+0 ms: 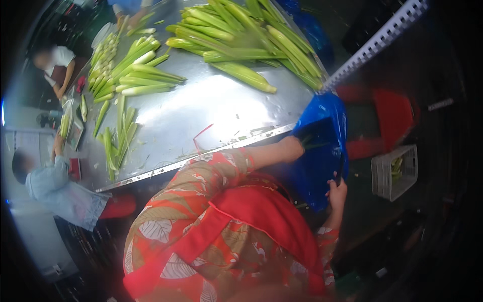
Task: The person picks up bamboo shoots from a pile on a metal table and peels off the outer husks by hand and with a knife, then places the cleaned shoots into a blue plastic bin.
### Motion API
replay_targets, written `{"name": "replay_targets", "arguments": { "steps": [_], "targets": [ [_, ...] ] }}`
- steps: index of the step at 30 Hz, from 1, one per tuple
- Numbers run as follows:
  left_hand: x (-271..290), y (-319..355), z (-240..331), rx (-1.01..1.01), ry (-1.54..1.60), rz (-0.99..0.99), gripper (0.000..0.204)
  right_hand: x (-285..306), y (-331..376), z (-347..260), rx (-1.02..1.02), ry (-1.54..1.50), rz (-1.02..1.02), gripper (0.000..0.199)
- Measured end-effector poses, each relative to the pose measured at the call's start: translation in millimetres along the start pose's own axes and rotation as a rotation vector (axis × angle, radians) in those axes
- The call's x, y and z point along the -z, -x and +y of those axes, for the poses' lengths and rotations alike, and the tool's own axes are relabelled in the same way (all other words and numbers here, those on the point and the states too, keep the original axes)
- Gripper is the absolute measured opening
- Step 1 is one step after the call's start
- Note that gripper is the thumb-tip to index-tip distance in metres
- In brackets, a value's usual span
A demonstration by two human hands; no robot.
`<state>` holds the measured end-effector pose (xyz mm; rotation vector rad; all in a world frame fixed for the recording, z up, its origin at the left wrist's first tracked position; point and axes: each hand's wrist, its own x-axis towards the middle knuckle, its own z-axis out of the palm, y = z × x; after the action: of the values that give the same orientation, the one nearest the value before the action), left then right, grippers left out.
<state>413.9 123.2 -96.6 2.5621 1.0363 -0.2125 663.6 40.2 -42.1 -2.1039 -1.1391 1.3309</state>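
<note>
My left hand (292,148) is closed beside the table's front edge, over the mouth of a blue plastic bag (322,189). Thin green leaf ends (313,144) stick out from its fingers toward the bag. My right hand (336,194), lower and to the right, is wrapped round a slim dark handle (340,168) at the bag's right side; it looks like a knife, but its blade is hard to make out. Long green vegetable stalks (244,76) with pale ends lie heaped on the metal table (201,108), beyond my hands.
More stalks (146,80) and loose leaves (118,143) lie on the table's left. A white perforated post (372,45) rises at its right corner. Red stools (395,118) and a white crate (395,173) stand to the right. Co-workers (65,189) work along the left and far sides.
</note>
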Motion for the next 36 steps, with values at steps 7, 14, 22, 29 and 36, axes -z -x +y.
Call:
{"name": "replay_targets", "arguments": {
  "steps": [7, 14, 22, 29, 36],
  "targets": [
    [83, 69, -51, 0.142, 0.694, 0.543, 0.014, -35, 14, 35, 0.132, 0.032, 0.161, 0.055],
    [79, 81, -168, 0.5, -0.17, 0.657, 0.032, -32, 8, -1, 0.195, 0.047, -0.047, 0.033],
    [77, 87, -189, 0.402, -0.345, 0.504, 0.029, -40, 3, -37, 0.281, -0.034, -0.008, 0.03],
    [151, 129, -147, 0.244, 0.443, 0.88, 0.057, -58, 2, -56, 0.324, -0.036, -0.023, 0.027],
    [205, 155, -126, 0.111, 0.939, 1.377, 0.06, -51, -4, -51, 0.397, -0.026, -0.054, 0.019]
  ]
}}
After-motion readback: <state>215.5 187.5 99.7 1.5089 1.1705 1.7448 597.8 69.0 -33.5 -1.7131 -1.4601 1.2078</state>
